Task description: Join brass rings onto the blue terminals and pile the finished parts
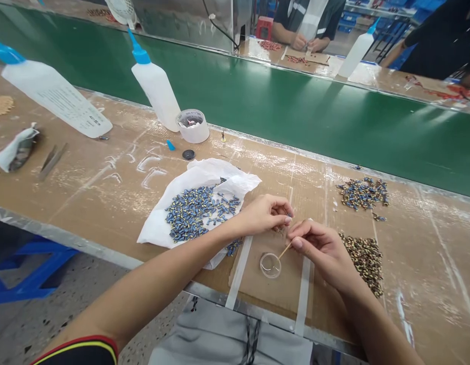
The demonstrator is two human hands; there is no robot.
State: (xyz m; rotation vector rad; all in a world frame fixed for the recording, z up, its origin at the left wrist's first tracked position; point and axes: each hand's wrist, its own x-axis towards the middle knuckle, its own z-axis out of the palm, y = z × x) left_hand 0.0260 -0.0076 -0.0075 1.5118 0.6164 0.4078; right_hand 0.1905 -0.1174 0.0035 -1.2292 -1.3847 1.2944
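Note:
My right hand [320,251] pinches a thin wooden stick [284,251], its lower end at a small clear round dish [270,265]. Just left of it, my left hand [271,213] is closed, thumb against fingers, around something too small to make out. Beside my left forearm lies a white paper sheet [155,225] bearing a heap of small blue and yellow pieces [189,210]. To the right of my right hand is a pile of small dark and brass-coloured pieces [364,258]. Farther back sits a smaller group of blue and brass pieces [363,193].
White squeeze bottles [157,94] with blue nozzles stand at the back left, near a tape roll [193,126] and a black cap [188,154]. Tweezers [52,159] lie at left. A green belt [258,101] runs behind. A person's hands [307,43] work across it.

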